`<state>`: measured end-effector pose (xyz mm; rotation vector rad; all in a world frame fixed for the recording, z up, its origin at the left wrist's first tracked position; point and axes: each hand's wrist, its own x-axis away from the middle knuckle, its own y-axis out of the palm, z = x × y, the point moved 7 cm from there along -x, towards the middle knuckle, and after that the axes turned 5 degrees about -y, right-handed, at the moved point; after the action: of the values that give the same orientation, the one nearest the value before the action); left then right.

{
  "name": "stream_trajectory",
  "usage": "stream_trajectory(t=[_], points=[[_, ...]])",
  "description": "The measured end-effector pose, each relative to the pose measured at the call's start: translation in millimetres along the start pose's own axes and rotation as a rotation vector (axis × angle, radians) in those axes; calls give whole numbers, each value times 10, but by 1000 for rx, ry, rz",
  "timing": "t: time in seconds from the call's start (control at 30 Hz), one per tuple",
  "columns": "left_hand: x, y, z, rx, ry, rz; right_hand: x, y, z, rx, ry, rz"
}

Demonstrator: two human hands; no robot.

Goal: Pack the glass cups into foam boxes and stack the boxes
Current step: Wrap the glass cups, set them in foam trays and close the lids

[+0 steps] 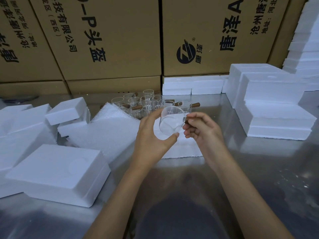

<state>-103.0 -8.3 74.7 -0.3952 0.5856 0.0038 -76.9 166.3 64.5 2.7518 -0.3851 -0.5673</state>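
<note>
A clear glass cup (170,120) with a brown wooden side handle is held tilted above the steel table, its mouth facing me. My left hand (151,135) cups the glass body, fingers over the top and thumb under the bottom. My right hand (200,127) pinches the wooden handle. Under the cup lies a white foam box (183,149), mostly hidden by my hands. Several more glass cups (148,102) with wooden handles stand grouped behind. A stack of closed foam boxes (276,107) rises at the right.
Loose foam boxes and lids (58,171) lie scattered at the left, beside a pile of bubble-wrap sheets (110,130). Flat foam pieces (193,86) sit at the back. Large cardboard cartons (110,40) wall off the far side. The steel table (259,178) shows at the front right.
</note>
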Motion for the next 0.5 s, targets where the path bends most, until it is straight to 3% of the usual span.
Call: stream_trajectory(t=[0.1, 0.23, 0.37, 0.5], points=[[7, 30, -26, 111, -74, -14, 1, -35, -6, 153, -15, 0], [-16, 6, -19, 126, -120, 41, 53, 52, 25, 372, -10, -168], [3, 8, -26, 122, -115, 27, 68, 63, 82, 395, 83, -151], [15, 11, 48, -30, -49, 47, 86, 51, 152, 339, 200, -166]])
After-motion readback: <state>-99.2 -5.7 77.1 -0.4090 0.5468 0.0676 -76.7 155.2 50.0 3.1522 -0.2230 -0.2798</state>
